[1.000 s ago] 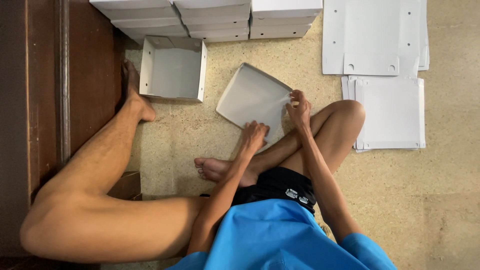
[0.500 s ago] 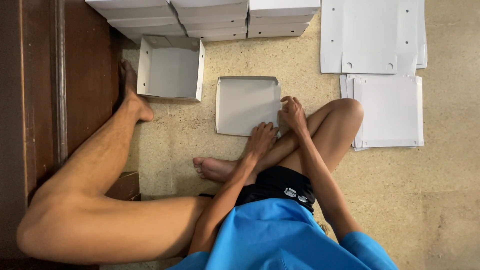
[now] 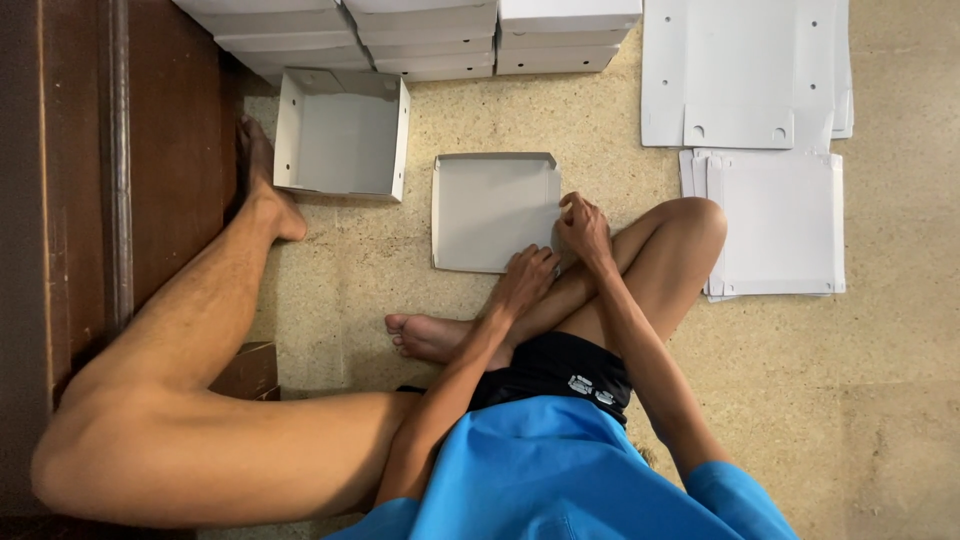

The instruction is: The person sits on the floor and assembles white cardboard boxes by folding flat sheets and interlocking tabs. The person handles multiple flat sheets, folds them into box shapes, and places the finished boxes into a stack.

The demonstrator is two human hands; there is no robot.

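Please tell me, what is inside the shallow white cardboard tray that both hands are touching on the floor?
The shallow white cardboard tray shows only its bare bottom. The left hand and right hand cover its near right corner, so that part cannot be seen.

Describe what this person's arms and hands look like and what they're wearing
Both arms are bare from the short blue sleeves down. The left hand and right hand wear no gloves; no rings, watch or bands show. Black shorts with a small white mark sit below the blue shirt.
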